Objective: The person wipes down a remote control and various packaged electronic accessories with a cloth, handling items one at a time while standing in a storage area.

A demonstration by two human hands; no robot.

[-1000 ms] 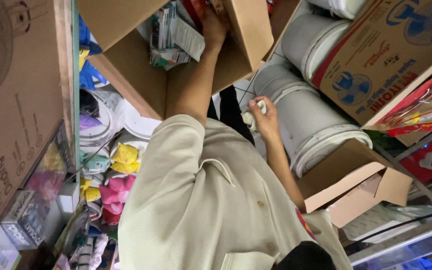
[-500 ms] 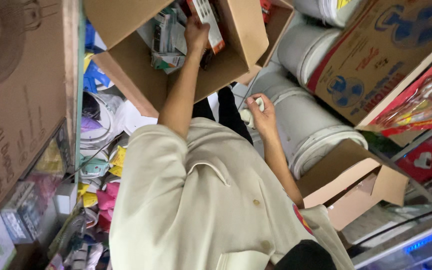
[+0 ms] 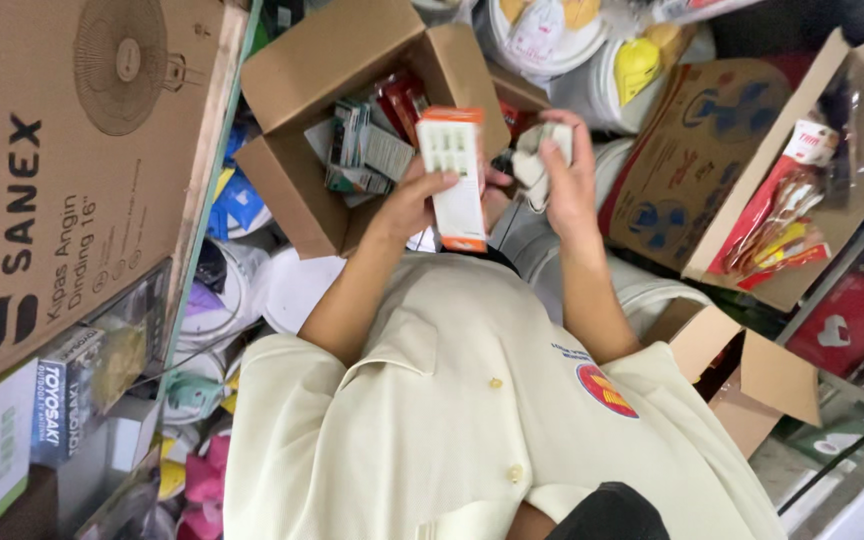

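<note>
My left hand [image 3: 417, 200] is closed around a narrow white box with orange ends [image 3: 455, 170], held upright in front of my cream shirt. Close beside it, my right hand [image 3: 570, 190] grips a small white object [image 3: 537, 158]; its kind is hard to tell. Both hands hover just over the near corner of an open cardboard carton [image 3: 292, 200] stuffed with several small packaged items [image 3: 367, 150].
A large brown fan carton [image 3: 72, 170] fills the left side. Another printed carton [image 3: 692, 170] holding red and yellow packets [image 3: 782, 220] lies on the right. White buckets [image 3: 552, 40] are stacked at the top, and a small open box [image 3: 742, 370] sits lower right.
My left hand has pulled the white and orange box out of the open carton and brought it back toward my chest. My right hand has risen to meet it.
</note>
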